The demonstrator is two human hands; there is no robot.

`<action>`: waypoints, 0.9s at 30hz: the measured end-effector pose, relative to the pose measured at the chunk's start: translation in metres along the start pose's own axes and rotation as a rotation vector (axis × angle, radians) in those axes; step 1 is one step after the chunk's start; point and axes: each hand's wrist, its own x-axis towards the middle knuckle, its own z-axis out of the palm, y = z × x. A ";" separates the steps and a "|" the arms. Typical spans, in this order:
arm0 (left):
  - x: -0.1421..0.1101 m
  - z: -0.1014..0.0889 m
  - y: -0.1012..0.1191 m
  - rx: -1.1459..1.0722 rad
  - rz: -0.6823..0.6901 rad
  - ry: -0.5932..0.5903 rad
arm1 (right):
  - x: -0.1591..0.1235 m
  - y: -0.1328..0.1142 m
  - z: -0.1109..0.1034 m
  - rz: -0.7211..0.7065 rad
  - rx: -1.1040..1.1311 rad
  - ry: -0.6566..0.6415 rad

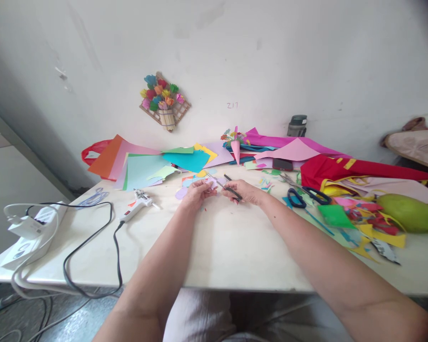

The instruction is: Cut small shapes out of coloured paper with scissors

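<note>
My right hand (pixel 243 191) is closed around the black handles of a small pair of scissors (pixel 224 185), blades pointing up and left. My left hand (pixel 199 191) pinches a small pale purple paper piece (pixel 214 183) right at the blades. Both hands hover over the middle of the pale table (pixel 221 247), wrists close together. Small paper cut-outs lie just beyond my fingers.
A white glue gun (pixel 137 207) with a black cord (pixel 92 247) lies left; a power strip (pixel 28 235) sits at the left edge. Coloured paper sheets (pixel 150 166) line the wall. Large blue-handled scissors (pixel 301 195), scraps and a green object (pixel 410 213) crowd the right.
</note>
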 end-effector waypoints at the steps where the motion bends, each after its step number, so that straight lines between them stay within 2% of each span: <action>1: 0.000 0.000 0.000 0.003 -0.002 -0.002 | -0.001 -0.001 0.000 0.002 -0.003 0.002; 10: 0.000 -0.001 0.002 0.022 0.005 0.018 | -0.006 -0.005 0.000 0.017 -0.044 -0.035; 16: 0.000 -0.003 0.000 0.037 -0.001 -0.020 | -0.005 -0.004 -0.001 0.003 -0.030 -0.045; 27: 0.000 0.000 0.001 0.020 0.000 -0.011 | -0.006 -0.006 0.000 0.004 -0.017 -0.027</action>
